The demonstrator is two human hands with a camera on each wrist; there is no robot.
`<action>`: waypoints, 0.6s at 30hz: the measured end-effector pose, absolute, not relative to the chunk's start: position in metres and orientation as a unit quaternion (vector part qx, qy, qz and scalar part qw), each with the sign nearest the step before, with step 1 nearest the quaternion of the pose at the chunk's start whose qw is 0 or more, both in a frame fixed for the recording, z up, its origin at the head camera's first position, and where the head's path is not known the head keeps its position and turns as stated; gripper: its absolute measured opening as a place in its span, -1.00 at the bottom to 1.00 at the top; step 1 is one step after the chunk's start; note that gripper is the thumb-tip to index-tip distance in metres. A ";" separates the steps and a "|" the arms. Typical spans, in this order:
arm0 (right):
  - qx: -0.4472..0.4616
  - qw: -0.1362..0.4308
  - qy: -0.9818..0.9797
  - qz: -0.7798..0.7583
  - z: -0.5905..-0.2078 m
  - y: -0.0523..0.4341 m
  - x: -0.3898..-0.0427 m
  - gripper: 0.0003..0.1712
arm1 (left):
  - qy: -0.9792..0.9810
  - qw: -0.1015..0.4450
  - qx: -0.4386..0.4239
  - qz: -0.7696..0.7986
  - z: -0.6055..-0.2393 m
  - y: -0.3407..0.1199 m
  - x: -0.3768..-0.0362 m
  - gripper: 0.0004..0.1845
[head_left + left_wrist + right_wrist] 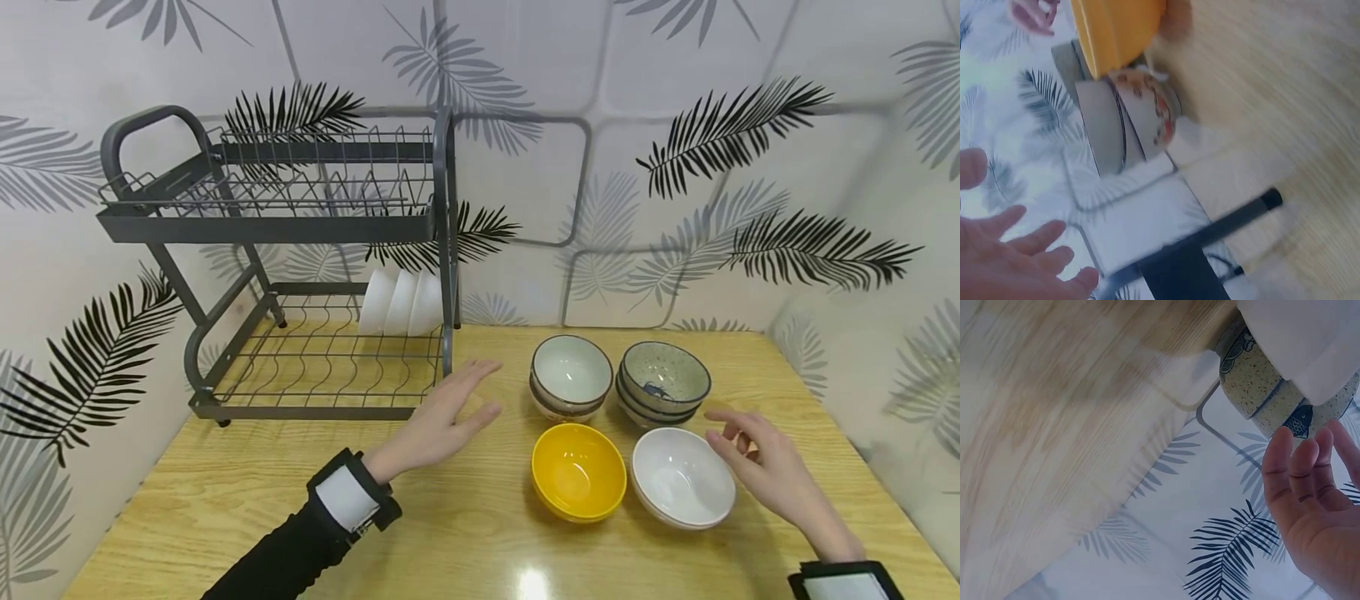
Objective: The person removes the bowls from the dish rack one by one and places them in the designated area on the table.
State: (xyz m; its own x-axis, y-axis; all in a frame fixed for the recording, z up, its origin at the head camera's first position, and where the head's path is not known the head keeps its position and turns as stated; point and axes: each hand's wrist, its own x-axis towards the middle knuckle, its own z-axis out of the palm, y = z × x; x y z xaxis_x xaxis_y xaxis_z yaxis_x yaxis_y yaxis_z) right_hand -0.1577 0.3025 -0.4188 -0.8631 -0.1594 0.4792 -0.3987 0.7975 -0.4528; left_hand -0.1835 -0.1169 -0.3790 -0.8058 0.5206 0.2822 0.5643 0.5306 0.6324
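Observation:
My left hand (435, 421) hovers over the table between the dish rack and the bowls, fingers stretched out and holding nothing. To the right of the white bowls (682, 475), my right hand (772, 471) hangs with loosely bent fingers, also holding nothing; whether it touches the rim cannot be told. A yellow bowl (578, 472) stands beside the white ones. Behind them are a stack of pale bowls with brown rims (572, 375) and a stack of speckled bowls with a blue fish pattern (665, 379), whose sides show near my right fingers in the right wrist view.
A dark two-tier dish rack (315, 412) stands at the left. Three white bowls (397, 307) sit on edge at the right end of its lower tier. The wooden table (450, 533) meets a leaf-patterned wall covering (517, 200) behind and at the sides.

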 end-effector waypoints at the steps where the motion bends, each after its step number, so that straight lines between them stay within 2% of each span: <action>1: 0.150 0.213 -0.924 0.280 -0.419 0.302 -0.158 -0.71 | -0.872 0.033 -0.302 -0.383 -0.378 -0.121 -0.186 -0.37; 5: 0.144 0.208 -0.926 0.280 -0.419 0.301 -0.158 -0.71 | -0.865 0.047 -0.267 -0.422 -0.375 -0.136 -0.195 -0.36; 10: 0.138 0.202 -0.927 0.283 -0.419 0.300 -0.156 -0.71 | -0.858 0.094 -0.228 -0.450 -0.374 -0.150 -0.209 -0.36; 18: 0.133 0.196 -0.927 0.291 -0.418 0.299 -0.154 -0.70 | -0.840 0.136 -0.088 -0.518 -0.366 -0.175 -0.231 -0.36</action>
State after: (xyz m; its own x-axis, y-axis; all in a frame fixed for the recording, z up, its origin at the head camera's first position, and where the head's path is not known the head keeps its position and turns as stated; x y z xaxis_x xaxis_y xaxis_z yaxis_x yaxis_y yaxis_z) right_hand -0.1540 0.2988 -0.4178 -0.8877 -0.1320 0.4410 -0.3602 0.7959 -0.4867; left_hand -0.2308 -0.1752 -0.3664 -0.9477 0.0074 0.3191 0.2885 0.4479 0.8463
